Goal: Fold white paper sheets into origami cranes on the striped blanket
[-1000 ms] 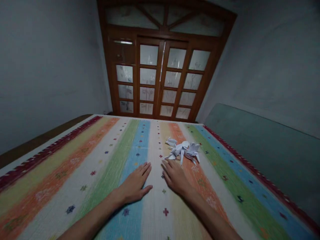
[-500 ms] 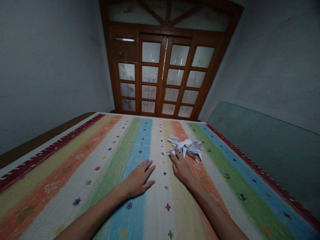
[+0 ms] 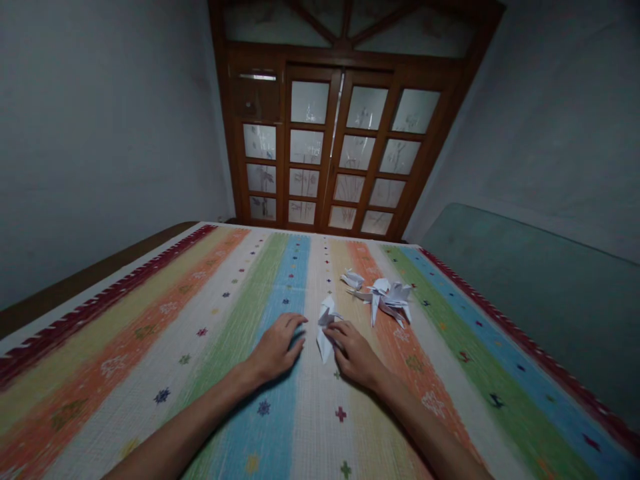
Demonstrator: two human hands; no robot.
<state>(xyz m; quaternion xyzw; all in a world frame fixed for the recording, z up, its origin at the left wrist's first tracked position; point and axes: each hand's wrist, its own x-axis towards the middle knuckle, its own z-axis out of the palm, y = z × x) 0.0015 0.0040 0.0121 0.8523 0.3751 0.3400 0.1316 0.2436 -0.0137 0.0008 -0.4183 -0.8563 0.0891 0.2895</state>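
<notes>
Folded paper piece (image 3: 325, 328), white and pointed at both ends, lies on the pale middle stripe of the striped cloth (image 3: 150, 333), between the two hands and slightly tilted, its upper tip pointing away from the person. The right hand (image 3: 356, 355) comes in from the lower right with the forearm laid low over the cloth, the wrist straight and the knuckles raised. Its fingers (image 3: 338, 329) are bent and drawn together on the right edge of the piece, with the thumb tucked under toward the lower tip, so the paper is pinched there. The left hand (image 3: 276, 348) rests palm down on the blue stripe just beside the piece. Its fingers (image 3: 295, 321) are curled and loosely together, their tips near the paper's left edge but apart from it, holding nothing.

The cloth spreads wide and bare to the left, and toward the person. A red border runs along its left and right edges, well apart from both hands. Beyond the right hand lies a heap of paper folds (image 3: 391, 297), and a smaller fold (image 3: 353, 279) lies just past it. A wooden door (image 3: 340, 147) with frosted panes stands past the far edge.
</notes>
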